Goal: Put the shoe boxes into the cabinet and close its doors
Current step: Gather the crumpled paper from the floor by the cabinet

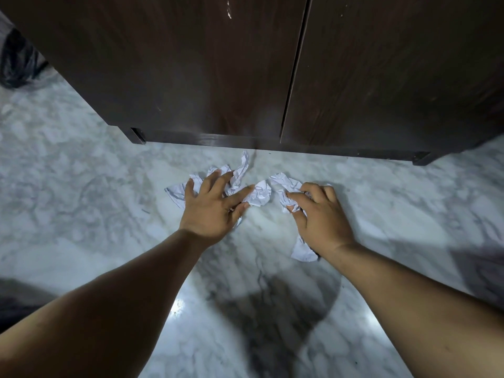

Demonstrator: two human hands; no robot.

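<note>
A dark brown wooden cabinet [191, 64] fills the top of the head view, and both of its doors are shut, with a thin seam between them. No shoe boxes are in sight. On the marble floor in front of it lie several crumpled white papers [261, 193]. My left hand [212, 205] rests spread over the papers on the left, its thumb and forefinger pinching one wad. My right hand [321, 214] curls its fingers around another crumpled piece on the right, with a further scrap [302, 251] under the wrist.
A grey-white marble floor [81, 173] with a bright reflection lies below. A black bag [16, 61] sits at the far left beside the cabinet. The cabinet's short feet [137, 136] stand on the floor at its corners.
</note>
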